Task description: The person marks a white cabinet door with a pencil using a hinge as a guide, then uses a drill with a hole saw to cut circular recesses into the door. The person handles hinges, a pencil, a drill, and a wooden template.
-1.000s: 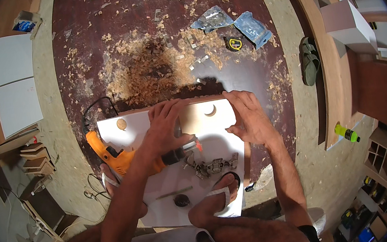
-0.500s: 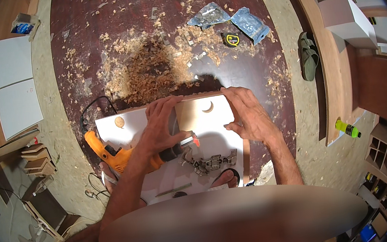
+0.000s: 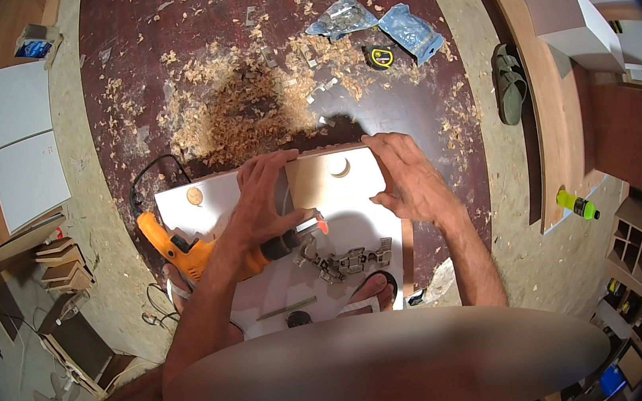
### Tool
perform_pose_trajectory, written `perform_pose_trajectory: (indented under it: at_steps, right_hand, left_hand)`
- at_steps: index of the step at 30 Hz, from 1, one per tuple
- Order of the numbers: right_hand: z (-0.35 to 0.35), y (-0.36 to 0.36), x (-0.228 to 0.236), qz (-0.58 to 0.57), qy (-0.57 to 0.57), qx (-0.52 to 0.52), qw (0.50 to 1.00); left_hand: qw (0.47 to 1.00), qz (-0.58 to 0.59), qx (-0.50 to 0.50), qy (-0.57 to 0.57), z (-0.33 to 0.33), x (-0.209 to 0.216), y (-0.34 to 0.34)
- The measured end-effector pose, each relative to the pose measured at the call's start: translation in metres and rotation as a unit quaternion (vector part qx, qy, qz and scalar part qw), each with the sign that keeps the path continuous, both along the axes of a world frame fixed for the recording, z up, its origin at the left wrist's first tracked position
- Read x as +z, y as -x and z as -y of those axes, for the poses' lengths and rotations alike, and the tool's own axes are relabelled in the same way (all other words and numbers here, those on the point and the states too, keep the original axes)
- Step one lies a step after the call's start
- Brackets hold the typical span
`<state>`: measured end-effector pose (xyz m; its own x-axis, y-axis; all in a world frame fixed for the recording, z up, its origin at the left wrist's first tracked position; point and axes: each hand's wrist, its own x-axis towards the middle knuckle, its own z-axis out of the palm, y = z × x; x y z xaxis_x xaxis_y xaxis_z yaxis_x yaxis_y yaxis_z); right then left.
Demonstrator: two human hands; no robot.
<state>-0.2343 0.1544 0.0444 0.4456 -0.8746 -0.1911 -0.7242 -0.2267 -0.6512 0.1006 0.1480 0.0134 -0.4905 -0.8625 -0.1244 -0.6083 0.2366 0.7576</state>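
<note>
A white board (image 3: pixel 364 223) lies before me, with a brown far edge and two round cut holes. The fingers of my left hand (image 3: pixel 260 196) hook over its far edge, thumb stretched toward the right. At the far right corner, my right hand (image 3: pixel 413 177) grips the board with fingers over the edge and thumb on the face. Beneath my left forearm lies an orange power drill (image 3: pixel 196 256), its black front end and red-tipped bit by my left thumb. Several metal hinges (image 3: pixel 353 262) are heaped on the board between my arms.
Wood shavings (image 3: pixel 247 121) cover the dark red sheet beyond the board. A tape measure (image 3: pixel 379 56) and two blue-grey plastic bags (image 3: pixel 411 33) lie at its far right. A sandal (image 3: pixel 510 85) and a green bottle (image 3: pixel 577 203) are farther right. A pencil-like stick (image 3: pixel 286 309) lies near my foot.
The view has shifted slightly, so the far things sit a little higher. Both hands keep the same hold on the board, and the drill and hinges stay put.
</note>
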Motion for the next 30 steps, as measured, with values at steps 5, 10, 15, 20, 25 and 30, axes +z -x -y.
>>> perform_pose_trajectory:
  at_steps: [5, 10, 15, 20, 25, 30]
  right_hand:
    - [0.0013, 0.0003, -0.0002, -0.005, -0.005, 0.001, 1.000]
    - [0.0020, 0.0007, 0.0002, -0.004, -0.002, 0.004, 1.000]
    - [0.0015, 0.0010, 0.0003, -0.009, -0.017, -0.001, 1.000]
    - [0.0014, 0.0017, 0.0003, -0.012, -0.029, 0.001, 1.000]
    - [-0.0037, 0.0059, 0.0052, 0.004, -0.023, -0.023, 0.999]
    - [-0.0015, 0.0072, 0.0045, -0.001, -0.043, -0.016, 0.999]
  left_hand:
    - [1.000, 0.007, 0.005, -0.010, 0.0011, 0.0022, 0.0003]
    - [1.000, 0.004, 0.006, -0.010, 0.0022, 0.0015, 0.0005]
    - [1.000, 0.004, 0.011, -0.019, 0.0016, 0.0012, 0.0002]
    - [1.000, 0.011, 0.009, -0.026, 0.0008, -0.0010, -0.0006]
    - [1.000, 0.016, -0.010, -0.007, 0.0007, -0.0025, -0.0025]
    - [1.000, 0.018, -0.023, 0.001, -0.0001, -0.0003, -0.0034]
